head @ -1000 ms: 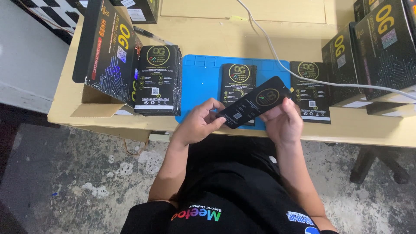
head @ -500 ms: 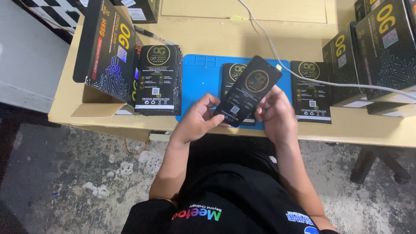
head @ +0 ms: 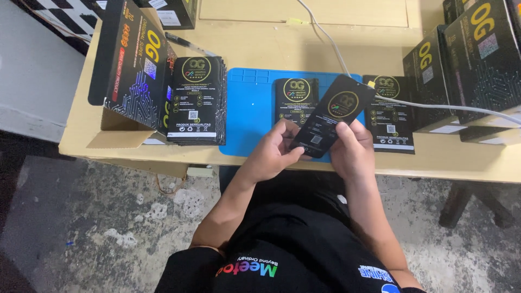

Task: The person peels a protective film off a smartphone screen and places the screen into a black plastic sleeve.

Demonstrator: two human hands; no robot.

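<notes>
Centre frame, above the blue mat (head: 255, 114): left hand (head: 274, 152) and right hand (head: 353, 149) both grip one flat black packet (head: 332, 115), now tilted upright toward frame top, having swung up from a flatter angle. Matching packet (head: 296, 97) lies on the mat just behind; packet stack (head: 196, 100) at left.

The mat (head: 255, 116) is bright blue on a pale tan desk (head: 260, 49). Above the mat's near edge, the slim packet (head: 332, 116) is black with a gold ring emblem. Left of the mat, the stack of packets (head: 196, 100) is black with gold and white print. The open carton (head: 133, 65) farther left is black with yellow lettering and a circuit-line pattern.
</notes>
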